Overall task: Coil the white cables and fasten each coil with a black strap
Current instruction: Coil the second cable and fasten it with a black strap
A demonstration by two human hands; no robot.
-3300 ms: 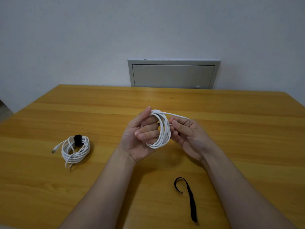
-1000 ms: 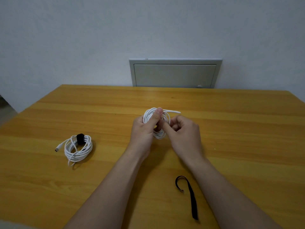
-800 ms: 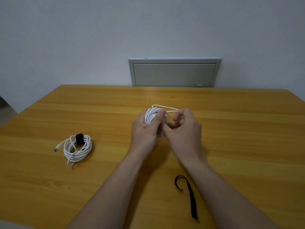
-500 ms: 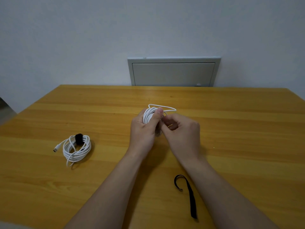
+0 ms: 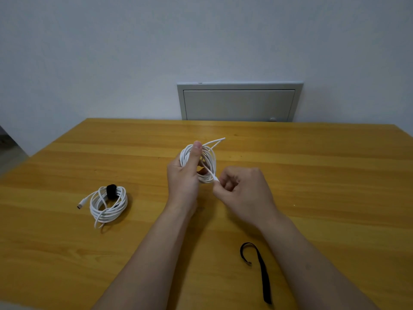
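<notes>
- The left hand is raised over the middle of the yellow-brown wooden table and grips a loose coil of thin white cable. The thumb lies upward across the front of the loops, with its tip at the top of the coil, and the fingers wrap round behind.
- The right hand sits just to the right of that coil and a little lower. Its fingers are curled in tight, and thumb and forefinger pinch a strand of the same cable at the coil's lower right edge.
- The pinched strand slants across the coil's opening, from up beside the left thumb down to the right fingertips.
- A short stretch of cable pokes out past the coil's top right, pointing toward the far side of the table.
- Well off to the left, flat on the table, lies a second coil of white cable. A wrapped black strap binds it at its far edge, and its plug end sticks out to the left.
- A loose black strap lies on the table close to the person, just beside the right forearm. Its far end is curled into a hook and the rest lies nearly straight.
- Behind the table, a grey metal panel is set low in the pale wall.
</notes>
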